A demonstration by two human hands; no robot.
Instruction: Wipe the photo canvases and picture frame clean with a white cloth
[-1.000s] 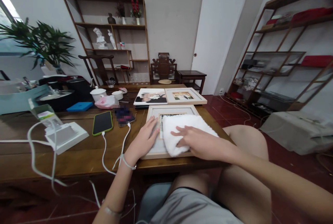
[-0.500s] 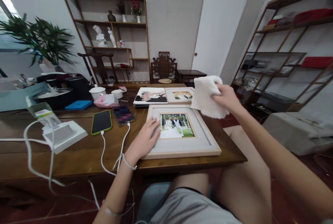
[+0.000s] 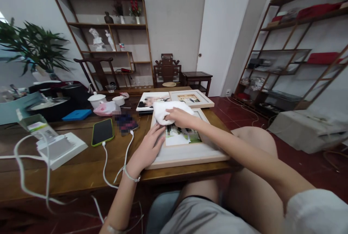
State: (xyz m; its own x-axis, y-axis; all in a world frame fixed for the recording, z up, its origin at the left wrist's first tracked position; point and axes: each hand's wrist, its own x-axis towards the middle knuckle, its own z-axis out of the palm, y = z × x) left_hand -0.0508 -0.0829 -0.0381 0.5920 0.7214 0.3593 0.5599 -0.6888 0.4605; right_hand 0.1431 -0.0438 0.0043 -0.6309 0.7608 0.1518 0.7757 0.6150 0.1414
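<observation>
A light wooden picture frame (image 3: 187, 153) with a wedding photo lies flat on the wooden table (image 3: 81, 168) in front of me. My left hand (image 3: 148, 147) rests flat on the frame's left border, fingers spread. My right hand (image 3: 181, 117) grips a bunched white cloth (image 3: 163, 111) and presses it on the frame's upper left corner. My right forearm crosses over the photo and hides part of it.
Two more framed photos (image 3: 190, 98) lie behind the frame. Left of it are a phone in a green case (image 3: 102, 131), white charging cables (image 3: 123, 154), an open white box (image 3: 58, 146), a pink bag (image 3: 106, 108) and white bowls. Shelves line both walls.
My right hand lifted the cloth off the frame up to the right, then brought it back down onto the frame's upper left corner. My left hand stayed on the frame's left border.
</observation>
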